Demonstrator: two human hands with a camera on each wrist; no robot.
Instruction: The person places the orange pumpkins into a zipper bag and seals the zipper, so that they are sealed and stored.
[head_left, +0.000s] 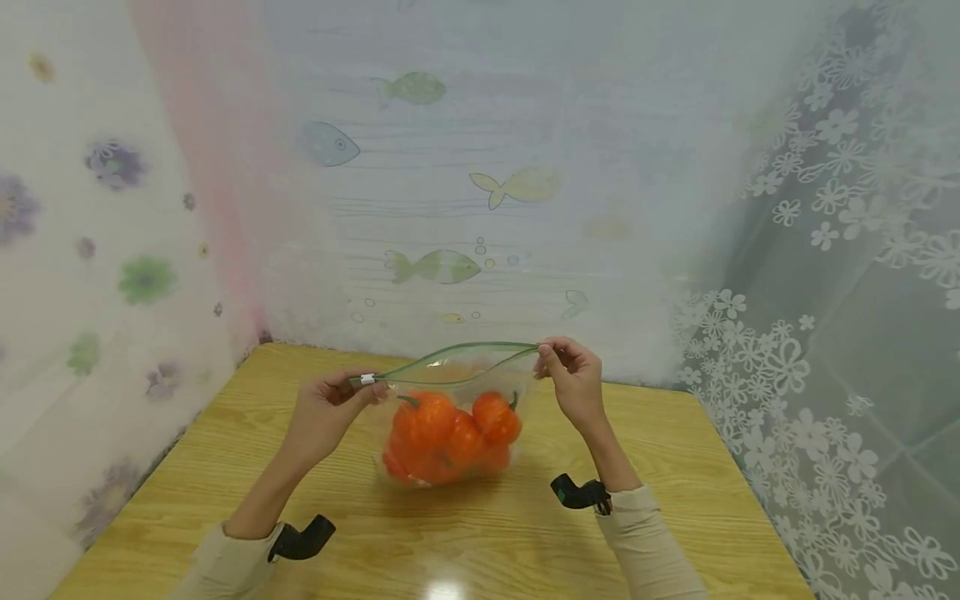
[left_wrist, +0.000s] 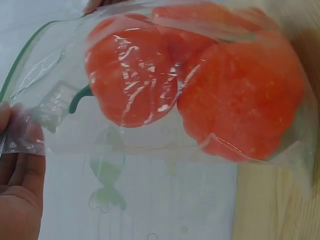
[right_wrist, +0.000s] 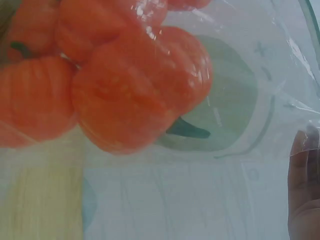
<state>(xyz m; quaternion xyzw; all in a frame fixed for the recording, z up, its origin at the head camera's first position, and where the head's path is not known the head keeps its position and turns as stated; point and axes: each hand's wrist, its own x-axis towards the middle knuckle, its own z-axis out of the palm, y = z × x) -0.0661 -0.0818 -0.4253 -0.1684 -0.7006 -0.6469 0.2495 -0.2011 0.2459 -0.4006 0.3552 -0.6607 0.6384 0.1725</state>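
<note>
Both hands hold up a clear zip bag (head_left: pixel 465 377) by the ends of its green-edged mouth, which gapes in the middle. Inside are several orange pumpkins (head_left: pixel 424 421) with green stems, seen close through the plastic in both wrist views. My left hand (head_left: pixel 324 414) pinches the left corner beside the white slider (head_left: pixel 367 379). At the opposite corner, my right hand (head_left: pixel 573 382) pinches the bag's top edge between thumb and fingers. In the left wrist view, part of the left hand (left_wrist: pixel 22 185) shows behind the film; the right wrist view catches the right hand's fingers (right_wrist: pixel 302 170).
A wood-grain table (head_left: pixel 480 542) spreads below the bag. Behind it stands a wall covering (head_left: pixel 525 108) printed with fish, and flower-printed coverings flank both sides. Each wrist carries a black camera mount (head_left: pixel 303 540).
</note>
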